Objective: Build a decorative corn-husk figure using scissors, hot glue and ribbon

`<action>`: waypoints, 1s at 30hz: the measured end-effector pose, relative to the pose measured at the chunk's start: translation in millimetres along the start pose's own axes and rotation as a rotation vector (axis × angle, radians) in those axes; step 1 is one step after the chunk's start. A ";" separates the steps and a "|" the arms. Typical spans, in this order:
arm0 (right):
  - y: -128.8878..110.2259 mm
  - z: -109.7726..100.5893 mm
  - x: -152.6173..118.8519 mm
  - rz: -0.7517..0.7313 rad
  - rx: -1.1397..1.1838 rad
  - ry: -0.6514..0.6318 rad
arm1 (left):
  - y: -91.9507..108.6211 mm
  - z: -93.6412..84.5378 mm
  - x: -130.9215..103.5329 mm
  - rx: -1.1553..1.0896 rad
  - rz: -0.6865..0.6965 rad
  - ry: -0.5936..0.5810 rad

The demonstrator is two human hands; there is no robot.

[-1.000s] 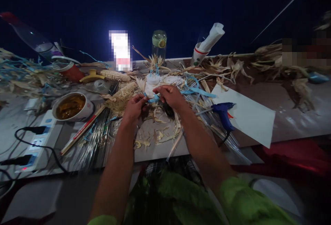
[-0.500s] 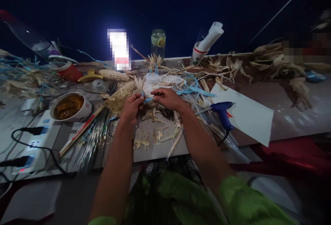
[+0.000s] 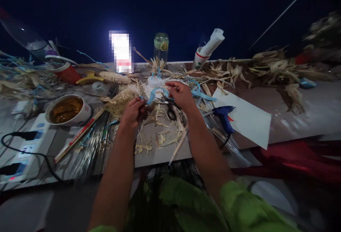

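A light-blue ribbon [image 3: 152, 95] spans the gap between my two hands, curling slightly in the middle. My left hand [image 3: 133, 113] is closed in a pinch on one end of it, and a pale, blurred piece of corn husk [image 3: 135, 90] rises just above those fingers. At the ribbon's other end, my right hand [image 3: 181, 95] pinches it between thumb and fingers. Dark-handled scissors [image 3: 172, 113] lie below my right hand among husk scraps [image 3: 162, 138]. Behind the ribbon is a small white round container [image 3: 154, 81] near husk pieces tied with blue.
At left are a bowl of brown liquid [image 3: 68, 110], a power strip [image 3: 32, 148] and a corn cob [image 3: 115, 77]. A blue glue gun [image 3: 225, 116] rests over white paper [image 3: 250, 122] at right. Behind stand a bottle [image 3: 161, 49] and a paper cup [image 3: 199, 59].
My right hand has moved up and away from my left, drawing out the ribbon between them. The scissors now show below it. The view has shifted slightly.
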State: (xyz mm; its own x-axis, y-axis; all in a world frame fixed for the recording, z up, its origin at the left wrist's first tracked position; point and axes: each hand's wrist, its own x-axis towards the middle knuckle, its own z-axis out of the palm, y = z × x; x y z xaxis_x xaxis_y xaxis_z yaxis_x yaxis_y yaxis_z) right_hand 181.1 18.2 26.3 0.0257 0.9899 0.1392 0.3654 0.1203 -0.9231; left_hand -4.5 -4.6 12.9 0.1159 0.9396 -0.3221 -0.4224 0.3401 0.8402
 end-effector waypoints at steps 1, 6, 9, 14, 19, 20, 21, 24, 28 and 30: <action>-3.4 -4.2 -1.6 0.006 -0.064 0.005 | 0.2 0.0 -0.2 -0.006 -0.007 -0.006; -22.8 -22.6 -19.8 0.020 -0.516 -0.218 | -0.4 -0.8 -1.7 0.011 -0.018 -0.047; -26.1 -26.3 -32.3 0.115 -0.811 -0.320 | -2.2 -2.4 -0.9 -0.010 -0.015 -0.075; -16.7 -17.6 -43.0 0.136 -1.152 -0.367 | -4.3 -3.3 1.3 -0.027 0.039 -0.059; -10.1 -8.8 -41.5 0.095 -1.196 -0.350 | -3.8 -3.3 1.3 -0.028 0.043 -0.050; -10.0 -8.1 -40.4 0.090 -1.187 -0.347 | -3.7 -3.5 1.2 -0.026 0.045 -0.048; -10.2 -7.7 -39.2 0.085 -1.179 -0.349 | -3.7 -3.6 1.1 -0.025 0.048 -0.048; -10.5 -7.5 -36.6 0.079 -1.179 -0.369 | -3.8 -3.8 1.0 -0.025 0.047 -0.062; -8.4 -8.6 -36.5 0.117 -1.168 -0.417 | -4.0 -4.1 1.9 -0.033 0.039 -0.050; -7.3 -9.1 -37.1 0.119 -1.156 -0.428 | -4.0 -4.3 2.4 -0.035 0.036 -0.049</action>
State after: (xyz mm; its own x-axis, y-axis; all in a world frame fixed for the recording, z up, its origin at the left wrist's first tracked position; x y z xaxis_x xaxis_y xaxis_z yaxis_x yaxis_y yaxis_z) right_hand 185.9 -20.1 31.1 -0.1116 0.9612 -0.2524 0.9937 0.1067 -0.0330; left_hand -6.4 -3.8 6.9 0.1435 0.9521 -0.2699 -0.4585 0.3056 0.8345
